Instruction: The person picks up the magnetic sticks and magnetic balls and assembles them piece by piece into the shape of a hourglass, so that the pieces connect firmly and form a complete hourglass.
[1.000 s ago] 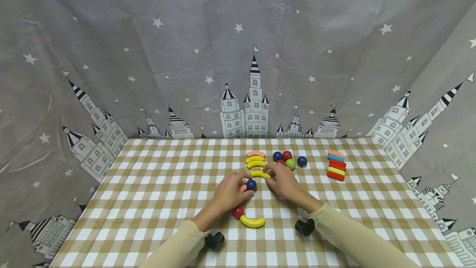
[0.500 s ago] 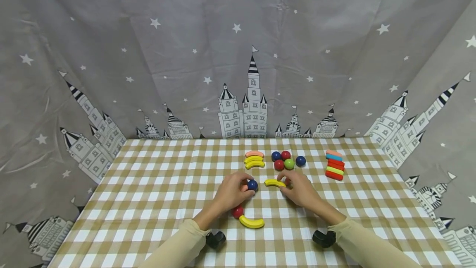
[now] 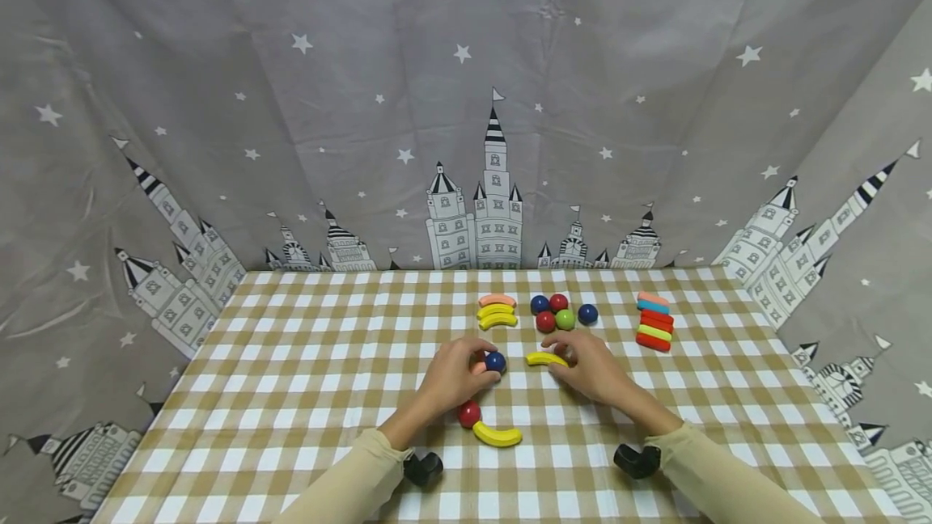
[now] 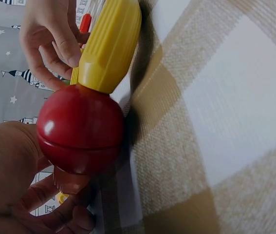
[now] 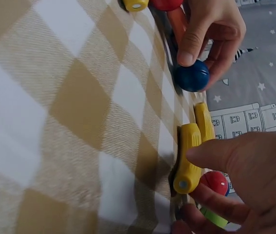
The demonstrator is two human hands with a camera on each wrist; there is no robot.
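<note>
My left hand (image 3: 451,370) pinches a glossy blue ball (image 3: 495,361) between thumb and fingers, low over the checked cloth. An orange stick (image 5: 177,24) runs from beside that ball to a red ball (image 4: 79,129), partly hidden by the hand. Joined to the red ball is a curved yellow stick (image 3: 497,434), nearest me. To the right, my right hand (image 3: 588,366) holds another curved yellow stick (image 5: 189,151) by its right end, the thumb on one side. A round silvery disc shows at one end of it. Its free end points at the blue ball, with a gap between.
Behind the hands lie two more yellow sticks (image 3: 497,320) and a pink-orange one (image 3: 497,300). Blue, red and green balls (image 3: 564,319) cluster to their right, a blue one (image 3: 587,314) apart. Farther right are straight sticks (image 3: 654,342) in several colours. A grey curtain (image 3: 349,103) hangs behind.
My right hand has drawn the curved yellow stick rightward and toward me, away from the other yellow sticks. The left hand stays nearly in place with the blue ball.
</note>
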